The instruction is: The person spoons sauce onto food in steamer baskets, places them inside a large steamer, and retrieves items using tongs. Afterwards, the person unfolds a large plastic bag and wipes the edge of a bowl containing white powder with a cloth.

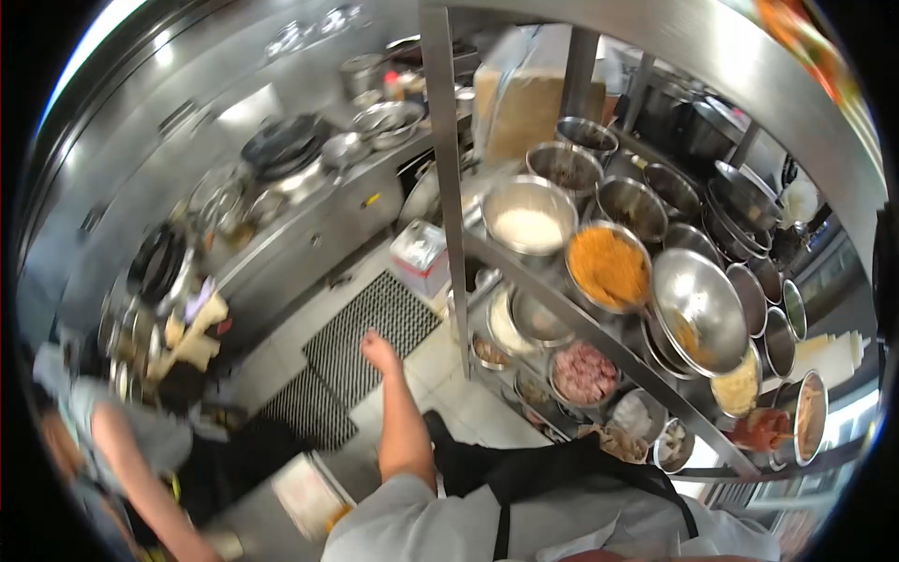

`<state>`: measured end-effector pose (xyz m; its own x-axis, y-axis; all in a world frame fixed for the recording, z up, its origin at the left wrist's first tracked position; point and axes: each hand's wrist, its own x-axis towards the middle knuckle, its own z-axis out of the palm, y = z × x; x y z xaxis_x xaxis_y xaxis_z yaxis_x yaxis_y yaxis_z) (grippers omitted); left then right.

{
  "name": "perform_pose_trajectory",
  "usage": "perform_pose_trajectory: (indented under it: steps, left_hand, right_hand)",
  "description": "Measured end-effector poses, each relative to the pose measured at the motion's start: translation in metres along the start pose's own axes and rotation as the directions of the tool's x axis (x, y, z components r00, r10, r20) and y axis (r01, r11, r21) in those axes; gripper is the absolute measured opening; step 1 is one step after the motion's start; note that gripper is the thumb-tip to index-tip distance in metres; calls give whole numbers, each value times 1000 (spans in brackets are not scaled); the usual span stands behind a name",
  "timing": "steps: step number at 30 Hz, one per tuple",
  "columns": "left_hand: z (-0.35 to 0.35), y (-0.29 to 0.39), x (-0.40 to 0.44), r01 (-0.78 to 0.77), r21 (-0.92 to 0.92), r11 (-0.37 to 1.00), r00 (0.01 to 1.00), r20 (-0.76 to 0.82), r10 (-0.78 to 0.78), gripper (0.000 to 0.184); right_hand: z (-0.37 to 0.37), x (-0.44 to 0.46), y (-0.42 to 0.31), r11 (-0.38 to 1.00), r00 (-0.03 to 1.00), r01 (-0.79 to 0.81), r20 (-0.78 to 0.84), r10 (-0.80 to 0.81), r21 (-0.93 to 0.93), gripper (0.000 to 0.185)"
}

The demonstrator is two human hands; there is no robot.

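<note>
My left hand (377, 352) is stretched forward over the black ribbed floor mat (365, 328), with its fingers curled closed and nothing visible in them. It hangs in the open aisle, touching no surface. My right hand is out of view. To the right, a metal rack (562, 314) holds steel bowls: one with orange powder (609, 267), one with white powder (529, 228) and a tilted, nearly empty one (700, 309). On the level below are a bowl of pink raw meat (584, 372) and a bowl of white food (508, 323).
A co-worker (140, 440) leans in at the lower left, one bare arm reaching down. Along the left wall runs a steel counter (309, 239) with woks, pans and bowls. A lidded box (420, 253) stands on the floor beside the rack post (443, 178).
</note>
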<state>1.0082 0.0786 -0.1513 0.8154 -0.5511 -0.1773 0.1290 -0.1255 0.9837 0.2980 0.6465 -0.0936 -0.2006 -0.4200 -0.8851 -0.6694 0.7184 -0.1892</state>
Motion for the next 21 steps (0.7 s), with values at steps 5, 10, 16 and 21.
perform_pose_trajectory:
  steps: [5, 10, 16, 21]
  left_hand:
    - [169, 231, 102, -91, -455, 886, 876, 387, 289, 33]
    - [268, 458, 66, -79, -714, 695, 607, 519, 602, 33]
    - [299, 600, -30, -140, -885, 444, 149, 424, 893, 26]
    - [374, 684, -133, -426, -890, 162, -313, 313, 897, 45]
  right_hand:
    - [93, -13, -143, 948, 990, -86, -79, 116, 307, 26]
    - [163, -14, -251, 823, 976, -52, -145, 161, 565, 27]
    - [252, 23, -274, 640, 951, 62, -240, 196, 766, 29]
    - [262, 98, -345, 337, 943, 177, -257, 210, 925, 31]
